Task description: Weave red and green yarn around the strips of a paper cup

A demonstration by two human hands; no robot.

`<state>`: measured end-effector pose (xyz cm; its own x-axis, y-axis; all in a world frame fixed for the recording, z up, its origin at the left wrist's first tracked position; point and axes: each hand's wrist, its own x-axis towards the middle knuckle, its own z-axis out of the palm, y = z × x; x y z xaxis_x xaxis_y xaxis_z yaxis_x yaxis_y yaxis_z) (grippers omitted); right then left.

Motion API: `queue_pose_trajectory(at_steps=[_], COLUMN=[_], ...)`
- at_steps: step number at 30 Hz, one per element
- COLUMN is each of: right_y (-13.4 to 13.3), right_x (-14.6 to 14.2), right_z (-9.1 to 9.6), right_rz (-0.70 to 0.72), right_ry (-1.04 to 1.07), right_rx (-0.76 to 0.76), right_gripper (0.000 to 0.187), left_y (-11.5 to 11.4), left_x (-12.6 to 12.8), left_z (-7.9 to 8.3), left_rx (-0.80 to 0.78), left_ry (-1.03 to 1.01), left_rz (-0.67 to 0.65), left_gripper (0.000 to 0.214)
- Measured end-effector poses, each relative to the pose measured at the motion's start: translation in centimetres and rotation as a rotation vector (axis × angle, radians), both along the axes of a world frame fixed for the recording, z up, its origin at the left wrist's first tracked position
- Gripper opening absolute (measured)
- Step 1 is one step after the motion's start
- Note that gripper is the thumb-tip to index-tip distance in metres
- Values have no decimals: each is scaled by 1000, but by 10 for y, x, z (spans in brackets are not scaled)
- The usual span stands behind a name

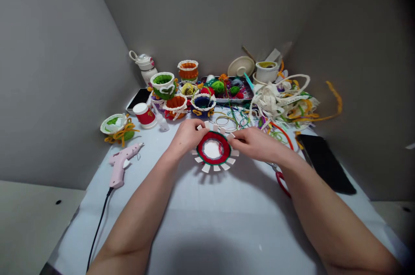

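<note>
Left hand point(187, 136) and right hand point(256, 143) are closed narrowly on opposite edges of a notched card disc point(212, 149), which is wound with red and green yarn and sits mid-bench. Risk: easing the grip or bending a tab could let the yarn slip and slacken the winding. Red-handled scissors point(281, 182) lie under the right forearm, where an arm movement could catch them.

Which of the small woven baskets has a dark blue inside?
The white-trimmed basket at the front right of the group, beside the orange-lined basket; the other baskets show green or orange inside.
</note>
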<state>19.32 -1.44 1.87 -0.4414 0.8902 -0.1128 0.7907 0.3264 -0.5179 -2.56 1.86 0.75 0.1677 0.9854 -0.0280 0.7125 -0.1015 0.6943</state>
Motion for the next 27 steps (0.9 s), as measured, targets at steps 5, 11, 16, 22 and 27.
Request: queue_pose_trajectory(at_steps=[5,11,16,22,27], right_y=[5,5,4,5,4], right_x=[-2,-1,-2,12,22], right_z=[-7,-12,-11,3,7], right_rz=[12,106,134,131,82], right_ry=[-71,-76,-75,1,24], right_rx=[25,-5,-7,-115,66], right_gripper=[33,34,34,43,33], left_y=[-2,-4,-5,-4,-3], left_x=[-3,0,9,9,8], left_z=[1,-4,-14,-10,-11], left_rx=[-41,-88,-108,-48,-3], left_ry=[57,-3,-65,9,123], left_rz=[-116,-339,-296,-204,-170], left_gripper=[16,32,21,22,20])
